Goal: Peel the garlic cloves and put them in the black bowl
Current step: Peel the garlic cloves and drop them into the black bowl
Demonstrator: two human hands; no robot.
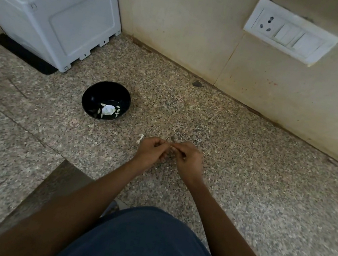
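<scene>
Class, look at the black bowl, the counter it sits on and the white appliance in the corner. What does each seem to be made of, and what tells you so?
Black bowl: probably glazed ceramic or melamine; its dark inside shines.
Counter: polished granite or similar stone; a speckled grey-pink grain runs throughout.
White appliance: seemingly moulded plastic or painted metal; a matte, smooth panel with clip tabs along its edge.

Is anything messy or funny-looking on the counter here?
A little. One white scrap of garlic skin lies loose on the counter, beside the left hand and outside the black bowl. The wall socket plate also looks crooked, though the wide lens may cause that.
</scene>
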